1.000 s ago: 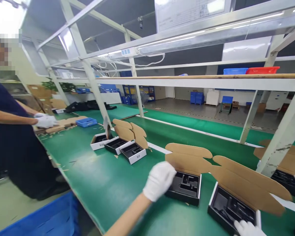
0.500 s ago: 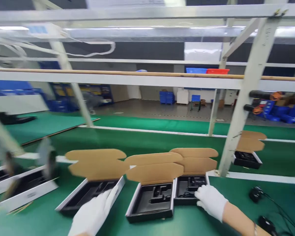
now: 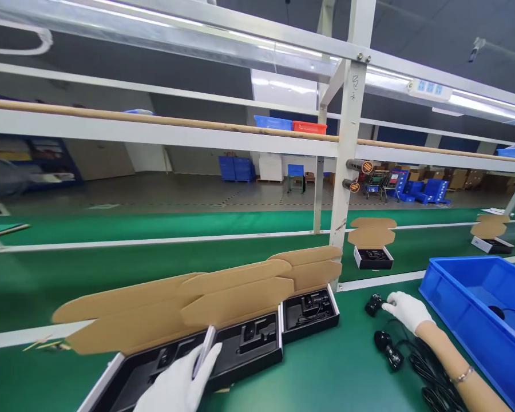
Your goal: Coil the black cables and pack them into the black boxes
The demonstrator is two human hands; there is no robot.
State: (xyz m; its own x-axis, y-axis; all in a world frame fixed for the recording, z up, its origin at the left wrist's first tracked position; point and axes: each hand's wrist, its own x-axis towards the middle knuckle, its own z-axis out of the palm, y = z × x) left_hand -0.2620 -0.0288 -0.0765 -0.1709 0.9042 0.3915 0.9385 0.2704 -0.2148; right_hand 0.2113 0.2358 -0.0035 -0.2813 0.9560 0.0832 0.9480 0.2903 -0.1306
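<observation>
1. A white-sided cardboard box with black tray (image 3: 139, 375) lies open on the green table (image 3: 317, 372); the white-gloved left hand (image 3: 178, 380) pinches its right wall between thumb and fingers.
2. A matching middle box (image 3: 229, 356) and right-hand box (image 3: 289, 315) stand side by side (brown flaps raised).
3. The white-gloved right hand (image 3: 407, 312) holds a small glossy black device (image 3: 373, 305) in its fingertips, behind a second black device (image 3: 388, 349).
4. Rightmost, a blue plastic bin (image 3: 459, 315) stands beside that hand.
</observation>
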